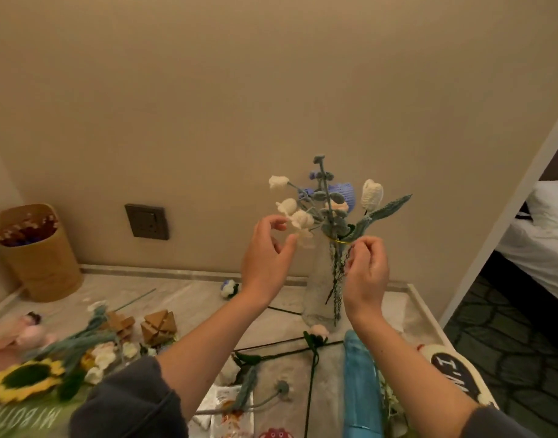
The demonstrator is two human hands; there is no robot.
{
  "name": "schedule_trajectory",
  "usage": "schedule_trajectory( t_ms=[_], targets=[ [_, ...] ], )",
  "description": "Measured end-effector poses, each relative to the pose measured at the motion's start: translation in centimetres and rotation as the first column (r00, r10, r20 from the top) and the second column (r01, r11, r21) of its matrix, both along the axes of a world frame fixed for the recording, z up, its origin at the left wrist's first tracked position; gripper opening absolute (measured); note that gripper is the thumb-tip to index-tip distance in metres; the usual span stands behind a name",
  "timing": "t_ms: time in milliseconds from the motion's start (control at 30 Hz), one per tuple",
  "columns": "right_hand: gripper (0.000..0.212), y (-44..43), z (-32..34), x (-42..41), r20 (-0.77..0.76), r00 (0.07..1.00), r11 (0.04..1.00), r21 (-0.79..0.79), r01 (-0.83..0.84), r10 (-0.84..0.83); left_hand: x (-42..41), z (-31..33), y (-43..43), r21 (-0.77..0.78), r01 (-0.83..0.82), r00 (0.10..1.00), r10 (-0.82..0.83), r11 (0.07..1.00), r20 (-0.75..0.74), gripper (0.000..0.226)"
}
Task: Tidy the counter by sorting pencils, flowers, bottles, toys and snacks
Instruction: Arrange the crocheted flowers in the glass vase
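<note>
Pinching stem (pixel 343 263) at vase (pixel 318 289) rim, right hand (pixel 366 273), left hand (pixel 265 263) loose

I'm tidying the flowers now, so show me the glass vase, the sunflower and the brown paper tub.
glass vase (pixel 317 292): head view, bare glass wall left of the stems.
sunflower (pixel 26 373): head view, its dark centre.
brown paper tub (pixel 45 270): head view, front wall.

Dim, warm lighting is noted throughout; edges are bowed (wide-angle lens); the foreground is rendered soft, possibly by motion.
</note>
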State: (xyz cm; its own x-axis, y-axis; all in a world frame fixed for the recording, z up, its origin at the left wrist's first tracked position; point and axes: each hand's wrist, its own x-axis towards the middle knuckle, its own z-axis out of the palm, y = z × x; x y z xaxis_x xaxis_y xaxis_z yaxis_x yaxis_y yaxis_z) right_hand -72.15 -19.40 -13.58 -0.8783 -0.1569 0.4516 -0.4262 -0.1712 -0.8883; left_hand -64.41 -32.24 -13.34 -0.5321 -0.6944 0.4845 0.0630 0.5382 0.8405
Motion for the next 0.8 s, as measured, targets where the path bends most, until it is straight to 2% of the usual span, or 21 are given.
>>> schedule_trajectory(
  t_ms=[133,200,267,367,467,533,667,800],
  targets=[
    [0.02,-3.0,-1.7,2.0,0.045,0.987,0.98,0.121,-0.156,0.151,2.5,-1.8,-2.9,0.067,-0.024,0.997,0.019,0.997,0.078,0.021],
    [0.021,-4.5,-2.5,2.6,0.097,0.976,0.961,0.181,-0.211,0.196,3.7,-2.9,-4.6,0.098,-0.004,0.986,-0.013,0.995,0.168,0.017],
    [0.019,-6.0,-3.5,2.8,0.158,0.964,0.917,0.305,-0.256,0.216,4.9,-4.3,-6.2,0.116,0.034,0.96,-0.065,0.993,0.273,0.014],
    [0.012,-8.0,-5.8,2.7,0.232,0.942,0.784,0.526,-0.331,0.242,6.2,-6.8,-7.6,0.144,0.083,0.91,-0.134,0.986,0.391,0.011],
    [0.014,-9.6,-8.3,2.6,0.25,0.943,0.677,0.657,-0.333,0.221,6.9,-9.3,-8.8,0.215,0.111,0.858,-0.202,0.97,0.472,0.014],
    [0.022,-10.3,-9.8,2.4,0.253,0.944,0.605,0.725,-0.33,0.212,7.1,-10.7,-9.5,0.238,0.112,0.817,-0.226,0.965,0.531,0.016],
    [0.05,-11.6,-12.2,1.3,0.278,0.934,0.367,0.864,-0.345,0.224,6.7,-13.0,-10.9,0.291,0.097,0.73,-0.267,0.952,0.63,0.03],
    [0.059,-13.1,-14.2,0.5,0.24,0.941,0.129,0.953,-0.275,0.238,5.8,-14.4,-11.9,0.408,0.045,0.688,-0.324,0.912,0.649,0.044]
  ],
)
